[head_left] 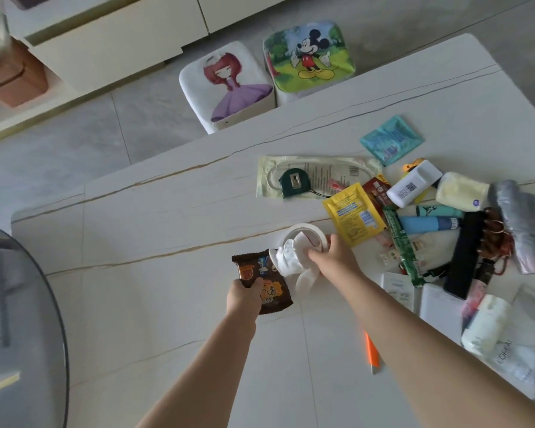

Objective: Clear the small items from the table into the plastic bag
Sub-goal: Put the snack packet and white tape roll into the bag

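My left hand point(244, 296) grips a brown snack packet point(261, 281) by its near edge, just above the white table point(167, 242). My right hand point(332, 257) is closed on a white sock point(289, 259) and touches a white tape roll point(303, 234) lying beside it. To the right lies a heap of small items: a yellow sachet point(354, 213), a green tape measure point(292, 182) on a clear flat pack, a teal sachet point(391, 140), a white bottle point(413, 182), a blue tube point(428, 223). A clear plastic bag point(519, 347) lies at the right edge.
An orange utility knife point(372, 352) lies by my right forearm. Two printed stools point(226, 84) point(308, 57) stand on the floor beyond the table's far edge. A round glass tabletop point(19, 329) sits at the left. A black umbrella point(464, 251) lies in the heap.
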Available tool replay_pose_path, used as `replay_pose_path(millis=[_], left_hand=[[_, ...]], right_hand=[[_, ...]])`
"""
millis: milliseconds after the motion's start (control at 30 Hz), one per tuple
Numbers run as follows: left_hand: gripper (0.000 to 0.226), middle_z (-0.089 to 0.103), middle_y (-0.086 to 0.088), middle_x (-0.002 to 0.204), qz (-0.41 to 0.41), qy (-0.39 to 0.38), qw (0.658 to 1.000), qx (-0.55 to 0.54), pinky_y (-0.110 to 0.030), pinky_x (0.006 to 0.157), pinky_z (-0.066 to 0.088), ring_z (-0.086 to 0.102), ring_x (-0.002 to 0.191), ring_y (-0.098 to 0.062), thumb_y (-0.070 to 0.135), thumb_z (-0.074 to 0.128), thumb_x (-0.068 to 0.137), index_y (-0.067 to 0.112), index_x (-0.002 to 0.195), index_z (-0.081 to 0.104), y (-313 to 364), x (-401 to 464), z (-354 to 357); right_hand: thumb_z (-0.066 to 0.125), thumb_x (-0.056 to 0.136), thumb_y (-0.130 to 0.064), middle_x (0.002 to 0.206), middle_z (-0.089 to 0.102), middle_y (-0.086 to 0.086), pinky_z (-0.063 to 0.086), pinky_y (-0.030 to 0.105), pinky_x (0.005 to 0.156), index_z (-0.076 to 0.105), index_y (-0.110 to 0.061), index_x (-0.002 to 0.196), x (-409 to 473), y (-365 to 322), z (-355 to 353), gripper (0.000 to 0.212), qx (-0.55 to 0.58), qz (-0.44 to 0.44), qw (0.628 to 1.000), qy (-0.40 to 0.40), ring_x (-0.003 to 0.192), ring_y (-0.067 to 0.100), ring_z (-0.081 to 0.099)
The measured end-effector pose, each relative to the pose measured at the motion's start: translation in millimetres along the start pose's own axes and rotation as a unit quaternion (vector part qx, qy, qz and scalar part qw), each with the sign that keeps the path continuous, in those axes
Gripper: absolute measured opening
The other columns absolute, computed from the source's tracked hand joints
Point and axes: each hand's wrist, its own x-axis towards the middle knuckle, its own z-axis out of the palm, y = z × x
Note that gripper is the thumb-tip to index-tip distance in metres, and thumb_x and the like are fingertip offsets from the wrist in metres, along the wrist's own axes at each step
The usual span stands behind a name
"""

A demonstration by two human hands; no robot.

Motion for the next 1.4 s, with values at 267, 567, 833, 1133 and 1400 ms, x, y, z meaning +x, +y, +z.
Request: replay_pose_path(millis=[267,567,833,1133,1400], left_hand=[[0.02,0.061,-0.006,0.091,0.018,-0.015,1.0,-0.02,-0.031,0.071,0.048,0.058,0.087,-0.023,0.023,0.055,0.093,0.008,0.105,0.054,-1,-14,5],[0.025,0.068,-0.011,0.102,0.068,-0.074,0.995,-0.007,-0.043,0.091,0.054,0.065,0.098,-0.029,0.023,0.067,0.086,0.008,0.106,0.062,34,-81,18],[0.026,0.064,-0.006,0.102,0.113,-0.137,0.983,0.038,-0.025,0.068,0.054,0.063,0.095,-0.023,0.028,0.068,0.085,0.014,0.103,0.056,71,-170,60],[0.023,0.065,-0.004,0.092,0.183,-0.25,0.946,0.098,-0.024,0.063,0.049,0.063,0.076,-0.018,0.021,0.071,0.083,0.015,0.1,0.056,71,-269,126],[0.023,0.069,-0.013,0.1,0.219,-0.374,0.877,0.208,-0.029,0.076,0.053,0.066,0.087,-0.026,0.015,0.067,0.085,0.004,0.105,0.063,6,-373,193]], right_hand=[[0.077,0.072,-0.014,0.111,0.053,0.007,0.054,0.03,0.061,0.047,-0.011,0.112,-27,10,-8,0.05,0.232,0.043,0.971,-0.049,0.093,0.021,0.059],[0.068,0.078,-0.004,0.106,0.066,0.013,0.058,0.042,0.078,0.06,-0.014,0.107,-90,23,-97,0.032,0.352,0.037,0.935,-0.012,0.095,0.027,0.065],[0.064,0.077,-0.002,0.1,0.066,0.019,0.053,0.05,0.087,0.063,-0.02,0.09,-157,46,-193,0.022,0.356,0.019,0.93,0.088,0.094,0.037,0.062],[0.068,0.078,0.002,0.084,0.06,0.006,0.053,0.03,0.065,0.05,-0.017,0.091,-244,101,-269,0.029,0.443,0.006,0.862,0.246,0.076,0.017,0.06],[0.062,0.063,-0.01,0.062,0.06,-0.01,0.043,0.018,0.052,0.054,-0.006,0.09,-350,219,-320,0.029,0.462,0.025,0.815,0.35,0.057,0.005,0.058]])
